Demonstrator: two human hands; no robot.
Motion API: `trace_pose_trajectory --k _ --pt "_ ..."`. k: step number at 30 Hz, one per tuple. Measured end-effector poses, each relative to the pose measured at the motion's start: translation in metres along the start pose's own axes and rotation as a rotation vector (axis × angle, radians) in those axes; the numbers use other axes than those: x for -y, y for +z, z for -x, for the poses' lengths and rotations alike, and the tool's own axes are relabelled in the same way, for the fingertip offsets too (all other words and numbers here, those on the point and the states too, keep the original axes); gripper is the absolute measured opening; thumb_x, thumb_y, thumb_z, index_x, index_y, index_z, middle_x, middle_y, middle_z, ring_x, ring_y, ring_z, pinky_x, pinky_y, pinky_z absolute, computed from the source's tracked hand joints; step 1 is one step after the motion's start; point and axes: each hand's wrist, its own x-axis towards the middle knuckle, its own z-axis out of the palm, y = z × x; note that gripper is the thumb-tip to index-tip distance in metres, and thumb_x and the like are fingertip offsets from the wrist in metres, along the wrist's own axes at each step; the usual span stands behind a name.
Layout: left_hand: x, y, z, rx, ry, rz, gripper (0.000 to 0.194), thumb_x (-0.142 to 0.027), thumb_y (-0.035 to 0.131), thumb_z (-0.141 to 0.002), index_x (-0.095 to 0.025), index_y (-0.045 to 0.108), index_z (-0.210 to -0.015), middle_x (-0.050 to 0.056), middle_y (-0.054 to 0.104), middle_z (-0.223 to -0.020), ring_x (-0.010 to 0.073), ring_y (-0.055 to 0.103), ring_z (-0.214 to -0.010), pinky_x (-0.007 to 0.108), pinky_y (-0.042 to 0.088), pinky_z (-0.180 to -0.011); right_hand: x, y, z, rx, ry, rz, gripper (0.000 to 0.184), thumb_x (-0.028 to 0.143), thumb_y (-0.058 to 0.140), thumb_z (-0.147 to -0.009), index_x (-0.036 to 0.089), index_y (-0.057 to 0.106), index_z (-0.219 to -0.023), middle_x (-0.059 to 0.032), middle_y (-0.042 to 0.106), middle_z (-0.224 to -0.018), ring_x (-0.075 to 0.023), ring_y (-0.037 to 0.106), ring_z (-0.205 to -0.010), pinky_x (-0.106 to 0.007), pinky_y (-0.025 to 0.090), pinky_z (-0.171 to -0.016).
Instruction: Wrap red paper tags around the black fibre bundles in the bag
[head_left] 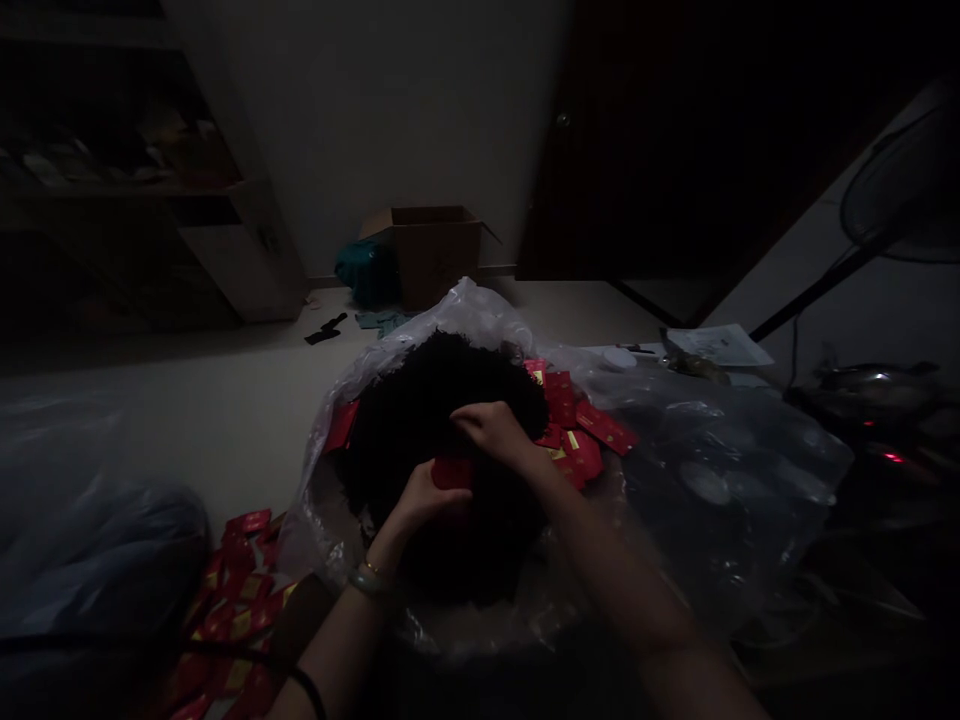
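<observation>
A large heap of black, leaf-like loose material (450, 385) fills a clear plastic bag (469, 305) that is spread open in front of me. My left hand (427, 497) is closed around a small red packet (452, 472), low over the heap. Just above and to the right of it, my right hand (491, 430) is bent down with its fingers together over the black material. What those fingers hold, if anything, is too dark to see. Several red packets with gold labels (577, 452) lie along the bag's right side, and a single red packet (342, 427) rests at its left edge.
More red packets (240, 590) are piled at the lower left beside a dark bundle (112, 570). An open cardboard box (439, 255) and a teal bag (366, 272) stand by the wall. To the right are clear plastic (720, 440), a paper sheet (718, 345) and a fan (904, 190).
</observation>
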Motion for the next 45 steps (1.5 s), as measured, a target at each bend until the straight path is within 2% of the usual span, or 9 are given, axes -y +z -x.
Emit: trace_pose_trajectory --k 4,11,15,19,23,30,33,40,45 --pt "-0.004 -0.002 -0.001 -0.09 -0.011 0.121 0.045 -0.035 0.081 -0.051 -0.011 0.065 -0.086 0.007 0.07 -0.081 0.0203 0.063 -0.073 0.031 0.049 -0.068 -0.011 -0.003 0.008 -0.132 0.088 -0.098 0.04 0.013 0.055 -0.08 0.018 0.058 -0.12 -0.0104 0.06 -0.122 -0.0165 0.063 -0.095 -0.031 0.048 -0.084" --pt "-0.008 0.0 0.001 -0.106 -0.028 0.152 0.045 -0.038 0.081 -0.05 -0.012 0.066 -0.083 0.003 0.067 -0.073 0.0161 0.06 -0.066 0.025 0.046 -0.063 -0.006 0.019 0.023 0.186 0.107 -0.246 0.018 0.017 0.061 -0.075 0.017 0.071 -0.09 -0.0031 0.071 -0.086 -0.0165 0.064 -0.08 -0.026 0.047 -0.073" --pt "-0.008 -0.001 -0.001 -0.161 -0.054 0.241 0.04 -0.05 0.071 -0.061 -0.013 0.067 -0.076 0.001 0.066 -0.067 0.0135 0.057 -0.059 0.022 0.042 -0.056 -0.014 0.026 0.022 0.12 0.183 -0.353 0.018 0.014 0.059 -0.073 0.017 0.071 -0.086 -0.0016 0.071 -0.078 -0.0153 0.063 -0.074 -0.025 0.047 -0.069" --pt "-0.006 -0.002 -0.003 -0.263 -0.057 0.23 0.038 -0.047 0.073 -0.058 -0.012 0.07 -0.071 0.001 0.066 -0.063 0.0129 0.055 -0.056 0.022 0.041 -0.053 -0.023 0.038 0.025 0.029 0.314 -0.476 0.029 0.02 0.065 -0.07 0.016 0.069 -0.098 -0.001 0.07 -0.074 -0.0148 0.062 -0.07 -0.024 0.047 -0.065" --pt "-0.005 -0.001 -0.002 -0.331 -0.02 0.221 0.035 -0.045 0.074 -0.058 -0.013 0.07 -0.07 0.002 0.067 -0.064 0.0137 0.057 -0.058 0.022 0.042 -0.055 -0.027 0.05 0.031 0.024 0.374 -0.449 0.018 0.031 0.069 -0.067 0.015 0.072 -0.075 -0.0024 0.07 -0.069 -0.0162 0.061 -0.067 -0.025 0.044 -0.061" --pt "-0.006 0.002 0.001 -0.151 -0.068 0.271 0.04 -0.044 0.075 -0.059 -0.012 0.069 -0.083 0.004 0.07 -0.074 0.0154 0.061 -0.062 0.023 0.046 -0.058 -0.031 0.049 0.032 -0.074 0.287 -0.569 0.022 0.035 0.062 -0.074 0.016 0.072 -0.077 -0.0037 0.069 -0.076 -0.0162 0.061 -0.07 -0.026 0.046 -0.062" --pt "-0.005 0.003 0.0 -0.195 -0.03 0.24 0.037 -0.042 0.073 -0.061 -0.012 0.068 -0.082 0.004 0.07 -0.074 0.0157 0.061 -0.063 0.024 0.046 -0.06 -0.029 0.046 0.035 -0.126 0.242 -0.606 0.025 0.032 0.063 -0.074 0.018 0.07 -0.092 -0.0042 0.067 -0.087 -0.015 0.06 -0.073 -0.025 0.047 -0.061" --pt "0.0 0.003 -0.003 -0.192 0.088 0.066 0.024 -0.035 0.071 -0.064 -0.015 0.066 -0.076 0.002 0.068 -0.071 0.0175 0.063 -0.068 0.028 0.049 -0.066 -0.018 0.032 0.048 -0.091 0.0 -0.393 0.013 0.02 0.063 -0.076 0.021 0.071 -0.087 -0.0026 0.061 -0.085 -0.0136 0.06 -0.077 -0.025 0.049 -0.065" --pt "0.004 0.003 -0.003 -0.141 0.283 0.002 0.051 -0.031 0.078 -0.059 -0.019 0.057 -0.105 0.006 0.067 -0.099 0.0211 0.064 -0.091 0.034 0.05 -0.081 -0.023 0.034 0.061 -0.087 -0.153 -0.241 0.028 0.018 0.059 -0.081 0.024 0.065 -0.107 -0.005 0.061 -0.1 -0.0152 0.06 -0.087 -0.028 0.051 -0.074"
